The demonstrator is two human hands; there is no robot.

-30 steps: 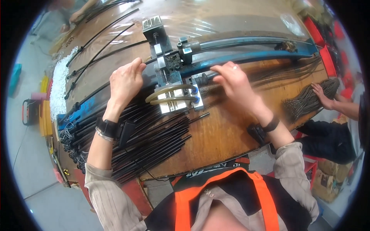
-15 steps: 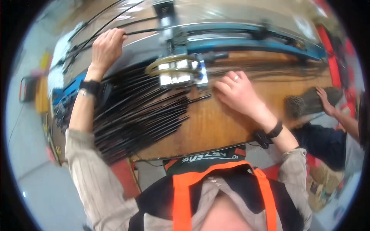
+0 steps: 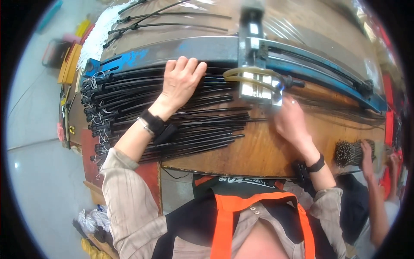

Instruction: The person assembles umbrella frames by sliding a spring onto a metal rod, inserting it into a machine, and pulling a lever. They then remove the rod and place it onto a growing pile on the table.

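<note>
My left hand (image 3: 183, 82) is closed, fingers curled down, over the far side of a pile of long black rods (image 3: 172, 125). Whatever it grips there is hidden. The rods have dark knobs and loops of white cord at their left ends. My right hand (image 3: 292, 121) is bent in at the near right side of a metal clamp device (image 3: 258, 93) with a yellowish hose (image 3: 246, 71) looped over it. Its fingers are drawn together and partly blurred, so what they pinch does not show. One rod from the pile points toward this hand.
A blue-grey rail (image 3: 207, 49) runs behind the pile. Beyond it, more black rods (image 3: 177, 26) lie on a plastic-covered surface. Thin brown rods (image 3: 340, 110) stretch out on the right of the wooden table (image 3: 202, 163). Another person's hand (image 3: 367, 155) touches a bundle of thin rods (image 3: 347, 153).
My left hand has come from the rod beyond the rail to the near pile, closer to the clamp. The right hand has moved in against the clamp device. The whole view has shifted.
</note>
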